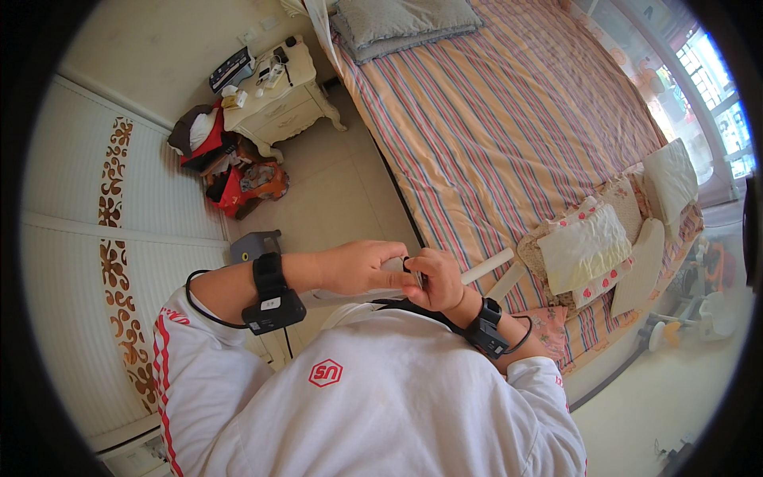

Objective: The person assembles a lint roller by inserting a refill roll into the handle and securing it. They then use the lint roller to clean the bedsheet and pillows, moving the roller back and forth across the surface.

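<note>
My left hand (367, 268) and my right hand (435, 280) meet in front of my chest. The right one is curled closed around a small thing (414, 276) with a dark edge and a shiny part, mostly hidden by its fingers. From the other side my left thumb and bent fingers reach up to that same thing and pinch at it. What it is cannot be made out. Just beyond my right hand, a white roll or tube (488, 266) lies at the edge of the bed.
The bed (493, 127) with a striped sheet fills the right, with grey pillows (405, 22) at its head and folded quilted cloths (588, 250). A cream nightstand (278, 103), bags (238, 187) and a grey stool (253, 246) stand left. White sliding doors (67, 183) line the wall.
</note>
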Tool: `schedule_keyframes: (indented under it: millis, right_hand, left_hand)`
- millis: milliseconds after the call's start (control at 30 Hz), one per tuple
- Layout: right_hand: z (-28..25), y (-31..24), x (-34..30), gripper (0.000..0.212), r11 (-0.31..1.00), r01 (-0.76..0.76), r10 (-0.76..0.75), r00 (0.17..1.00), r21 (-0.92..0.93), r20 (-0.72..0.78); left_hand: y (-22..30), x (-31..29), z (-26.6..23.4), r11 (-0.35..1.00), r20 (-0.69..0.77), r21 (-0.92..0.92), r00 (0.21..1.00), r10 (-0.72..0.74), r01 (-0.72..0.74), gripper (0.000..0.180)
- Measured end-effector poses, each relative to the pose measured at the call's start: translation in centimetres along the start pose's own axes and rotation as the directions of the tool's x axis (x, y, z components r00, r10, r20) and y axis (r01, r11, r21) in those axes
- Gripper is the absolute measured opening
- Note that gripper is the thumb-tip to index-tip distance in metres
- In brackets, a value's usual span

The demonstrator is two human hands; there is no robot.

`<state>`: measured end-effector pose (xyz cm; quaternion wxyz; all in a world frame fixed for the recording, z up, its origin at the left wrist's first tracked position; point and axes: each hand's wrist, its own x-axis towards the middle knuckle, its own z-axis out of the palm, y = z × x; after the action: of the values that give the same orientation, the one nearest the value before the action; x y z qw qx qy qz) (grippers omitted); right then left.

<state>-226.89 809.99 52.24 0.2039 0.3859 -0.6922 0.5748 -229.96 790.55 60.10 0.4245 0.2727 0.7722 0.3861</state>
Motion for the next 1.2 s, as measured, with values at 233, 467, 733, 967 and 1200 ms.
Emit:
schedule_keyframes:
  millis: [233, 467, 733, 967, 1200]
  right_hand:
    - [0.4, 0.0, 0.1, 0.031, 0.997, 0.011, -0.003, 0.995, -0.073, 0.098]
    - [0.6, 0.4, 0.8, 0.03, 0.987, 0.041, -0.027, 0.996, -0.154, 0.09]
    - [0.9, 0.3, 1.6, 0.032, 0.953, -0.187, 0.216, 0.971, -0.237, 0.105]
    - [1.4, 2.0, 1.6, 0.027, 0.951, -0.238, 0.26, 0.961, -0.197, 0.098]
    - [1.1, 3.6, 1.5, 0.02, 0.942, -0.292, 0.297, 0.955, -0.166, 0.011]
  left_hand:
    - [-2.1, 0.2, 0.1, 0.999, -0.018, 0.003, 0.999, 0.049, -0.049, 0.066]
    - [-4.1, 0.8, -0.2, 0.956, 0.124, -0.284, 0.992, -0.035, 0.069, 0.047]
    - [-5.2, 1.9, 0.2, 0.854, 0.004, -0.512, 0.994, -0.109, 0.096, 0.049]
    - [-5.5, 2.3, -0.5, 0.761, 0.066, -0.635, 0.991, -0.113, 0.129, 0.057]
    - [-4.8, 3.3, -1.7, 0.537, 0.178, -0.817, 0.978, -0.11, 0.21, 0.055]
